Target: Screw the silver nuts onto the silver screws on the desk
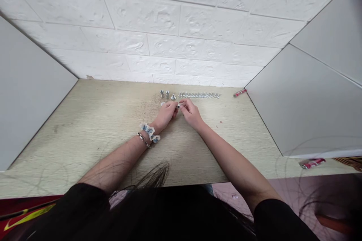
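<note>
My left hand [167, 113] and my right hand [191, 113] meet over the table, fingertips pinched around a small shiny metal fastener [178, 106]. Fingers cover much of it, so whether it is one part or two is unclear. Just beyond the hands stand two upright metal bolts [167, 94] and a shorter one with a wide base, a flanged bolt [173, 97]. To their right runs a long row of small silver screws [199, 95]. A pale flat piece [163, 104], perhaps a washer, lies partly behind my left hand.
A wooden table [93, 120] meets a white brick-patterned wall [164, 47] at the back. Grey panels [305, 101] bound both sides. One red battery-like cylinder [240, 93] lies by the right panel, another red cylinder [312, 163] near the front right edge. Tiny reddish bits [220, 122] lie right of my hands.
</note>
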The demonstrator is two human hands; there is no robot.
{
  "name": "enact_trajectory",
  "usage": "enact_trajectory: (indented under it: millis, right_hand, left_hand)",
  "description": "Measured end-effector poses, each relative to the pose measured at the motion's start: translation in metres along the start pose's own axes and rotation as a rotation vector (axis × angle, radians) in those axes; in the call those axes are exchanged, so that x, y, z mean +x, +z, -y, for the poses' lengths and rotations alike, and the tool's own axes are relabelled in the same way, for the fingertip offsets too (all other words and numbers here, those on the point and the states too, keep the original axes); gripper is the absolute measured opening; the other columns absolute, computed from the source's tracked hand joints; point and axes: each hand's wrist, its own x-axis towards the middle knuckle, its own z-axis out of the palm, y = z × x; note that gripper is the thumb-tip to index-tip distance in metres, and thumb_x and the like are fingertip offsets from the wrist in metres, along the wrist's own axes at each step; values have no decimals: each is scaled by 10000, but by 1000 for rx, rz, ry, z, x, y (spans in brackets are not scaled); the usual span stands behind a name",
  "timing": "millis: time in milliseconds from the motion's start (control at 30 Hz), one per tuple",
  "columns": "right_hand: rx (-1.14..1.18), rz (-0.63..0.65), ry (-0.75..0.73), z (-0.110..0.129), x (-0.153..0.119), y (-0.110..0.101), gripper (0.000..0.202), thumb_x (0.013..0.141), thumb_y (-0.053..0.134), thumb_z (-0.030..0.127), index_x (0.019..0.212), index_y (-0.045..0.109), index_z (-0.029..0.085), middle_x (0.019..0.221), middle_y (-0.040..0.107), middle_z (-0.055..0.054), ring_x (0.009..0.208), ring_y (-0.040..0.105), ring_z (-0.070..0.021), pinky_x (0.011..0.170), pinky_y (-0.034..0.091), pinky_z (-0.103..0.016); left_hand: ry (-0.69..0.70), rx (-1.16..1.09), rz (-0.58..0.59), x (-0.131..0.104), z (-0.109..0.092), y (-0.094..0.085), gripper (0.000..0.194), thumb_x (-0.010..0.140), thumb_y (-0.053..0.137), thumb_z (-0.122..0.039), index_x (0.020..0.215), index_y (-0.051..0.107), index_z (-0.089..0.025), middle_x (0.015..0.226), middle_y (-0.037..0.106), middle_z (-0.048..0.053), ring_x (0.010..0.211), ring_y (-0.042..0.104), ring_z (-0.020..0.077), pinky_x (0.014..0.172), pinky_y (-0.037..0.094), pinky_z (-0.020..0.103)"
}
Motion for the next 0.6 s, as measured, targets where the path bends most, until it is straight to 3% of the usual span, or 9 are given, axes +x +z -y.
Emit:
enact_trajectory:
  millis: [200,333,500,600]
  right_hand:
    - [-51,23,-52,0,1,2,189,820,446,324,923,546,200,691,556,18,579,459,-119,602,369,-256]
    - [-62,-27,-55,-3,1,0,315,866,372,425,732,532,188,651,526,6,637,478,-130,624,365,-260]
    - [32,-16,16,-1,1,-1,207,827,433,350,915,543,199,642,510,30,527,419,-104,540,346,-241]
    - [18,7,28,-1,1,1,189,789,475,305,919,560,197,661,536,32,488,388,-91,513,335,-237]
  left_hand:
    - [2,-3,2,2,2,-1,273,775,419,-314,543,412,-170,415,387,-49,385,316,54,413,228,204]
    - [32,15,31,2,3,-1,283,774,430,-326,541,426,-166,423,394,-46,394,337,55,417,241,202]
    - [25,-16,20,4,4,-1,272,767,434,-313,539,428,-165,426,395,-46,389,337,54,414,242,204]
    - [18,-43,25,4,4,-1,257,763,432,-298,541,423,-168,428,388,-47,388,337,54,410,239,205]
